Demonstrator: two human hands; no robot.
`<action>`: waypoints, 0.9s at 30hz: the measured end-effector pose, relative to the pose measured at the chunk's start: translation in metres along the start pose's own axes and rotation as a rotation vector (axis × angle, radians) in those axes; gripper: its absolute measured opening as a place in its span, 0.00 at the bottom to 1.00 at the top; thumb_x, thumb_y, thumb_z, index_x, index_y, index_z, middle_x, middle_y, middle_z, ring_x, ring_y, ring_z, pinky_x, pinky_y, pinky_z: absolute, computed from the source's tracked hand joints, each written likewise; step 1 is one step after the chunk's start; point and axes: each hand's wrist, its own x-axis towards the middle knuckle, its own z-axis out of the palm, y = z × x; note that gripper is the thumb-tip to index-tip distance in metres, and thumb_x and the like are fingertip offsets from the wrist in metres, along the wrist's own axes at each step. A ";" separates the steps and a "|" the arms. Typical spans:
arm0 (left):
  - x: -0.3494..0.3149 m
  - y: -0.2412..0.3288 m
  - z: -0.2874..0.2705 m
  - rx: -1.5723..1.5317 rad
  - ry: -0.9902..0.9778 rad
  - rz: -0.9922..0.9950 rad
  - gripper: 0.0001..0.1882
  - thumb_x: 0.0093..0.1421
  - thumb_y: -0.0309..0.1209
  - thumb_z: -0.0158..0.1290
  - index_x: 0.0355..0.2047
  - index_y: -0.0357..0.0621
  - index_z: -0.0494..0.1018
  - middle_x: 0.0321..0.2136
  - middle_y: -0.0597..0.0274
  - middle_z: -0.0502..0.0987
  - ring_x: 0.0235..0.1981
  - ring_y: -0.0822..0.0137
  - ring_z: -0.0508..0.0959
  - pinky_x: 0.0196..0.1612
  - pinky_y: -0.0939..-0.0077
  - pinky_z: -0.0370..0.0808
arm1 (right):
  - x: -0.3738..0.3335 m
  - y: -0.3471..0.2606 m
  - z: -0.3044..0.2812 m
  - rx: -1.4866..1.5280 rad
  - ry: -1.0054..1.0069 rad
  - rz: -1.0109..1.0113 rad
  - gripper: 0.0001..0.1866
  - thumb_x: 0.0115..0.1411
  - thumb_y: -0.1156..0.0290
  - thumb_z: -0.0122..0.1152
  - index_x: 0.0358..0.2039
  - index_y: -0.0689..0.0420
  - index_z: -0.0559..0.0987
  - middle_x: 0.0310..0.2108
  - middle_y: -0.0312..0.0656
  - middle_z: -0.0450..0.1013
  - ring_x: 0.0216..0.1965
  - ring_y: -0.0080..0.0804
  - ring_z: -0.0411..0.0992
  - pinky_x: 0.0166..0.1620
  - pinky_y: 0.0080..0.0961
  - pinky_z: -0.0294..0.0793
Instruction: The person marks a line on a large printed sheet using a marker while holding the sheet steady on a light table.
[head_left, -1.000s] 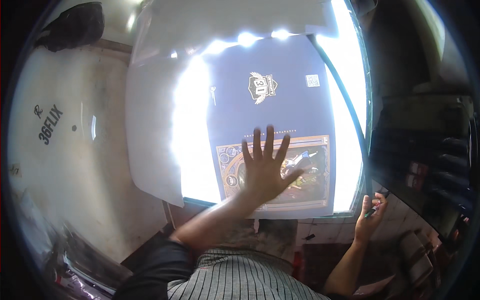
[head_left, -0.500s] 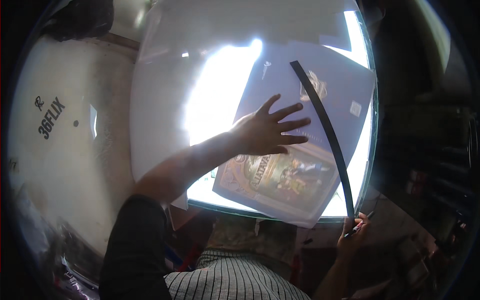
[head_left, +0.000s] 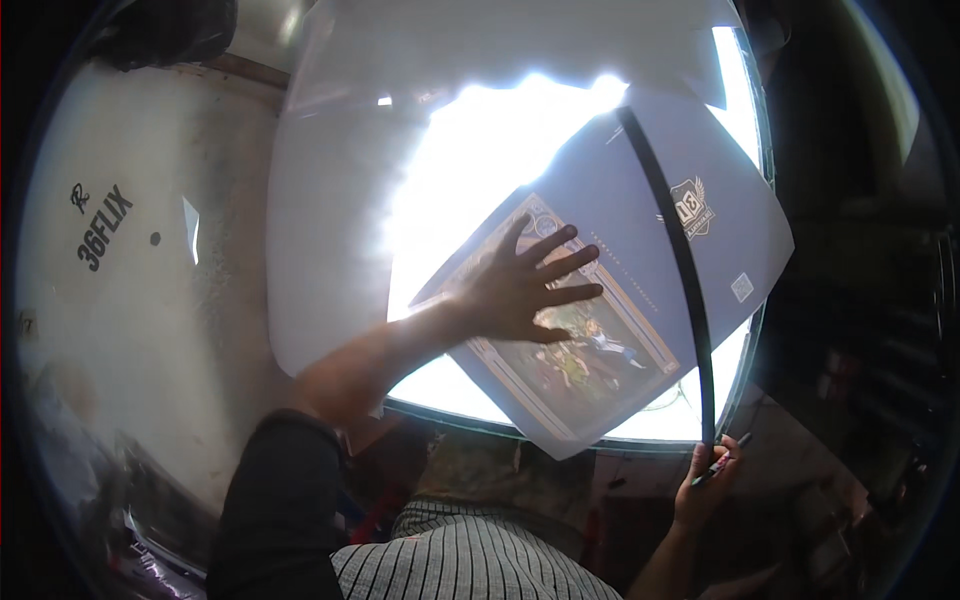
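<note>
Palm down with fingers spread, my left hand point(head_left: 530, 290) lies on a dark blue printed sheet point(head_left: 745, 190). The sheet bears a framed coloured picture, a winged crest and a small square code. It rests at a slant on a brightly glowing glass-topped light table point(head_left: 455, 395), one corner reaching past the near edge. Beyond the near right corner, my right hand point(head_left: 708, 475) is closed on a long flat black strip point(head_left: 682, 250) and a slim pen point(head_left: 718, 463). The strip runs away from me across the right part of the sheet. My left fingers are apart from it.
A large pale translucent sheet point(head_left: 335, 220) covers the table's left and far parts. Left of it stands a whitish panel point(head_left: 120, 330) with dark lettering. A dark bag-like bundle point(head_left: 165, 35) sits at the far left. Dark, unclear clutter fills the right side.
The printed sheet has turned clockwise under my left hand, its far right corner swinging right and nearer. The strip's far end has shifted right. Both items stay in my right hand.
</note>
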 end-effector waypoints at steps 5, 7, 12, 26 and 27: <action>0.016 -0.058 -0.026 0.213 0.123 0.217 0.35 0.61 0.68 0.45 0.66 0.77 0.62 0.73 0.66 0.50 0.74 0.56 0.48 0.69 0.29 0.40 | 0.011 -0.026 -0.005 -0.130 -0.102 -0.070 0.20 0.66 0.68 0.63 0.54 0.60 0.68 0.35 0.42 0.68 0.37 0.34 0.68 0.43 0.31 0.69; 0.022 -0.049 -0.034 0.140 0.145 -0.140 0.36 0.62 0.67 0.44 0.67 0.69 0.63 0.72 0.56 0.50 0.73 0.52 0.47 0.68 0.28 0.40 | 0.009 -0.025 -0.008 -0.113 -0.113 -0.030 0.20 0.65 0.70 0.63 0.54 0.60 0.68 0.35 0.43 0.68 0.36 0.35 0.69 0.43 0.32 0.69; 0.042 -0.007 -0.018 0.034 0.266 -0.647 0.45 0.64 0.59 0.47 0.70 0.39 0.51 0.71 0.48 0.49 0.73 0.46 0.46 0.70 0.35 0.42 | 0.013 -0.019 -0.009 -0.121 -0.110 -0.091 0.21 0.61 0.68 0.68 0.50 0.61 0.71 0.37 0.49 0.73 0.37 0.44 0.74 0.41 0.35 0.75; 0.063 -0.026 -0.026 -0.012 0.391 -0.507 0.36 0.65 0.56 0.48 0.64 0.45 0.60 0.62 0.43 0.62 0.66 0.45 0.59 0.68 0.40 0.53 | 0.023 -0.025 -0.013 -0.092 -0.219 -0.294 0.16 0.59 0.77 0.65 0.48 0.61 0.74 0.36 0.52 0.73 0.35 0.52 0.75 0.37 0.42 0.76; 0.064 -0.026 -0.029 0.005 0.416 -0.489 0.38 0.64 0.57 0.50 0.64 0.45 0.61 0.63 0.45 0.62 0.67 0.46 0.59 0.67 0.43 0.55 | 0.021 -0.023 -0.012 -0.083 -0.214 -0.299 0.16 0.59 0.77 0.65 0.48 0.61 0.74 0.36 0.52 0.73 0.35 0.51 0.75 0.37 0.41 0.76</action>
